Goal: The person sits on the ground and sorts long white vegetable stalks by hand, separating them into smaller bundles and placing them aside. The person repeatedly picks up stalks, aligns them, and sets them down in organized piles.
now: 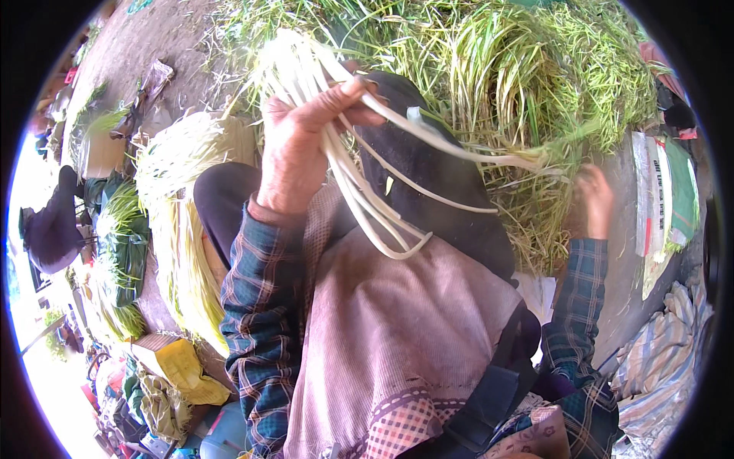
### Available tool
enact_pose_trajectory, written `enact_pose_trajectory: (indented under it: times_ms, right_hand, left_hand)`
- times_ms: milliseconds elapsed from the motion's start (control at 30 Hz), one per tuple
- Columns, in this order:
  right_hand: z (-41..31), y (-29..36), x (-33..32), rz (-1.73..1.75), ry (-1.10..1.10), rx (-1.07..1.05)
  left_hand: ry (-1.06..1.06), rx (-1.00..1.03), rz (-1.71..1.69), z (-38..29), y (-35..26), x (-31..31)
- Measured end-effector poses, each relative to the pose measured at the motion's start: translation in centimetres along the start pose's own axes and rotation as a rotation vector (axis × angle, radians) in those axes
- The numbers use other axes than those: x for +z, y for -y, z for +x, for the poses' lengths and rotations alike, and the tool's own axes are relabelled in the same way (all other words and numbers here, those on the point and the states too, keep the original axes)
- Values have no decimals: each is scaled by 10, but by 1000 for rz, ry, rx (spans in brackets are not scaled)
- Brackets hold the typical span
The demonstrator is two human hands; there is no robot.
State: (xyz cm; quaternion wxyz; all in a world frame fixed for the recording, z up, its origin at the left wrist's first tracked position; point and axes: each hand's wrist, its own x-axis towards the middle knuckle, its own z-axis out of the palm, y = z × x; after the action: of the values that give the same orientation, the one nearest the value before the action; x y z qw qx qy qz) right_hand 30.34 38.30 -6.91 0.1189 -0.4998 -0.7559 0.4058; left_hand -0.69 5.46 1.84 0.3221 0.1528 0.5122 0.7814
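Note:
My left hand [309, 132] is closed around a bunch of long pale stalks [367, 212], whose ends hang and curl over my lap. One thicker stalk [436, 140] stretches right from the bunch to a tuft of green leaf. Just beyond that tuft is my right hand [594, 192], somewhat blurred; whether its fingers touch the leaf ends cannot be made out. A big heap of green and yellowing leafy stalks [493, 74] lies before my knees. Left of my knee rests a thick pile of trimmed pale stalks [178, 172].
Far left are a dark green plastic bag [123, 246] of greens, a dark stool seat [54, 235] and a yellow bag [189, 373] on a box. At the right lie printed sacks [659, 195] and a striped woven sheet [659, 356]. Scraps lie on the floor.

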Motion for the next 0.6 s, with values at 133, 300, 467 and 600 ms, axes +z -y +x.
enact_pose_trajectory:
  times_ms: [133, 300, 467, 600]
  right_hand:
    - [-13, 57, 37, -193, -28, -522]
    - [-46, 174, 108, 252, 466, -882]
    - [-39, 176, 137, 17, 510, -1285]
    - [-14, 108, 112, -41, 317, -801]
  left_hand:
    - [14, -23, -112, 0, -5, -4]
    - [149, -38, -80, -2, -7, 1]
    - [231, 15, -78, -6, -12, -12]
    - [267, 34, -130, -12, -14, -30]
